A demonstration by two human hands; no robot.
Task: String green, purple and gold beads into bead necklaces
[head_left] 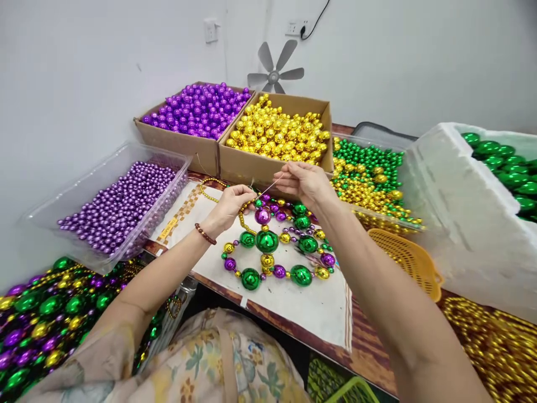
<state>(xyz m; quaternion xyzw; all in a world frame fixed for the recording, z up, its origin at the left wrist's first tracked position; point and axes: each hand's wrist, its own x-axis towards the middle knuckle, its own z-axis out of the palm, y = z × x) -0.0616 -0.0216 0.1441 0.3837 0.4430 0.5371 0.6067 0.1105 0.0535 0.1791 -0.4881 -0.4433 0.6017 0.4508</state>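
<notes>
My left hand, a brown bead bracelet at its wrist, is closed in a pinch at the top of a bead necklace. A thin pale string runs taut from those fingertips up to my right hand, which pinches its other end. The necklace has large and small green, gold and purple shiny beads and lies looped on a white cloth. A strand of small gold beads hangs just below my left fingers. What exactly sits between the left fingertips is hidden.
Purple beads fill a cardboard box; gold ones fill another box. A clear tub holds small purple beads. At right are a tub of green and gold beads, an orange basket and a white foam box. Finished-looking strands lie lower left.
</notes>
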